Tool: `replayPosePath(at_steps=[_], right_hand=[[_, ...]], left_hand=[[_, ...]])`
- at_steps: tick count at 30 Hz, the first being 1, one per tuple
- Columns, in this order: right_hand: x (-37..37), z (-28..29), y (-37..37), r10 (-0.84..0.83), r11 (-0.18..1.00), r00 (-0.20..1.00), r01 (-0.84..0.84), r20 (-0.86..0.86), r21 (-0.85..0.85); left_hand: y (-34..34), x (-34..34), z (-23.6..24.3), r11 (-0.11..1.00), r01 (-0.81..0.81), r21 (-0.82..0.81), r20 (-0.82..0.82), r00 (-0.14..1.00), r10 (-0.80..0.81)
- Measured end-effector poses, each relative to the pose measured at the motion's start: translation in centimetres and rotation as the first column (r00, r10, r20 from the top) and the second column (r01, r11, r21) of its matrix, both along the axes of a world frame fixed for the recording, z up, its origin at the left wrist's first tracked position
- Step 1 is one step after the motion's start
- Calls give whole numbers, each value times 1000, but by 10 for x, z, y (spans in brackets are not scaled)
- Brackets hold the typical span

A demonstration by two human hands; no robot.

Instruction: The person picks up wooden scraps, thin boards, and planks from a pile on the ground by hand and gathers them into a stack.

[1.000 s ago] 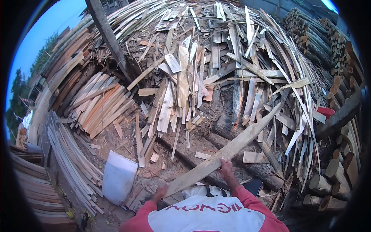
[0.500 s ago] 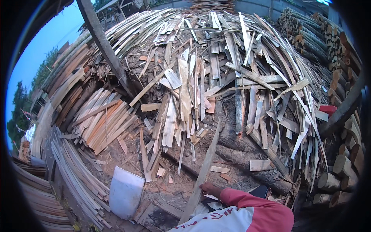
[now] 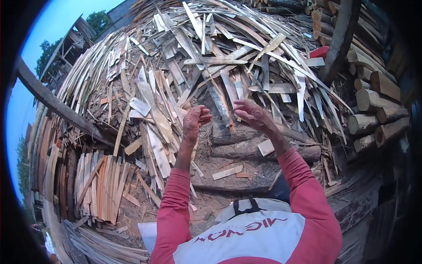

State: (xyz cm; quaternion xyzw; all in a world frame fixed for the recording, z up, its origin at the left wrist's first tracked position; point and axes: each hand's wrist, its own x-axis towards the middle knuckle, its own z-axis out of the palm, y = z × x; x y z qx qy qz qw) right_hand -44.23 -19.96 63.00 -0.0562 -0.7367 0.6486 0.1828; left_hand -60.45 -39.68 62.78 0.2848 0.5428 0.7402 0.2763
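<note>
Offcut slats [image 3: 154, 119] are lying in a great loose heap just beyond both raised hands, spilling from directly under the left hand [image 3: 195, 119] out to the far side of the yard. Nearest the camera, red sleeves [image 3: 176, 207] are reaching up from the lower edge over a white vest [image 3: 246, 237]. The left hand is hanging loosely curled, fingers bent in and gripping nothing; the right hand [image 3: 251, 113] is spreading half open, fingers slack, likewise holding nothing. Neither is touching any wood. Below the wrists, bare dirt ground [image 3: 228, 158] littered with bark and short chips is showing, and a thick dark log [image 3: 246, 152] is lying crosswise under the right forearm. A bundle of reddish planks [image 3: 96, 185] is resting low to the left of the left arm. A long dark pole [image 3: 61, 108] is slanting away up to the left of that hand. To the right of the right hand, round cut logs [image 3: 373, 110] are sitting stacked with their pale ends facing in, beside a leaning dark trunk [image 3: 340, 39]. Farther off, past the heap, a small red object [image 3: 320, 52] is peeking out among the slats. Beyond everything, an open timber shed [image 3: 61, 61], trees and clear blue sky are closing the outdoor scene at the upper left.
</note>
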Motion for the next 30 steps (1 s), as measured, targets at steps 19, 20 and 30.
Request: replayPosePath(at_steps=[19,20,30], right_hand=[[329,-270,6,-526,769,-212,296,824,567],[322,-275,14,-571,747,-166,301,804,593],[368,-289,34,-606,665,-158,438,780,605]], left_hand=[[6,213,-370,46,443,-895,257,598,-759],[25,191,-391,42,365,-930,187,569,-801],[297,150,-501,280,-216,-935,-353,505,-788]])
